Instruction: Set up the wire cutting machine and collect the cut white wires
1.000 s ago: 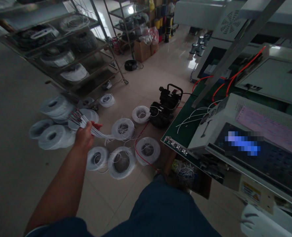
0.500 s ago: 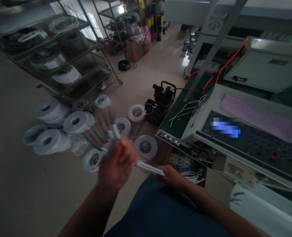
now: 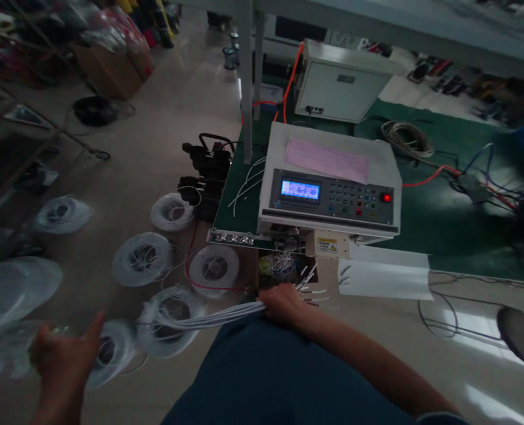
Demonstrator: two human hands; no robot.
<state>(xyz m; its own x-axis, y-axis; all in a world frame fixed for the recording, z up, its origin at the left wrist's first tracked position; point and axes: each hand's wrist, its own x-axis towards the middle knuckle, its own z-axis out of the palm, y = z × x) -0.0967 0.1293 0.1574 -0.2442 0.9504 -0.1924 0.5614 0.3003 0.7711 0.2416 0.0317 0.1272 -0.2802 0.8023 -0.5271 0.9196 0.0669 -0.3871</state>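
My right hand (image 3: 283, 304) is closed around a bundle of white cables (image 3: 226, 316) in front of my body. Cut ends stick out past the fingers to the right, and the long part droops left over a wire coil on the floor. Away to the lower left, my left hand (image 3: 67, 357) has thumb and fingers spread and holds nothing. It is slightly blurred, above the wrapped coils. Just beyond my right hand, under the table edge, a box (image 3: 282, 265) holds many short white wire pieces.
A control machine (image 3: 332, 183) with a lit screen stands on the green table (image 3: 421, 236). A white chute (image 3: 383, 274) juts from its front. Several wire coils (image 3: 212, 268) and a black compressor (image 3: 206, 177) occupy the floor left of the table. A metal rack (image 3: 44, 124) stands farther left.
My left hand has let go of the bundle's end with coloured strands and moved left, opening. My right hand still grips the cables. The view has swung right, toward the machine.
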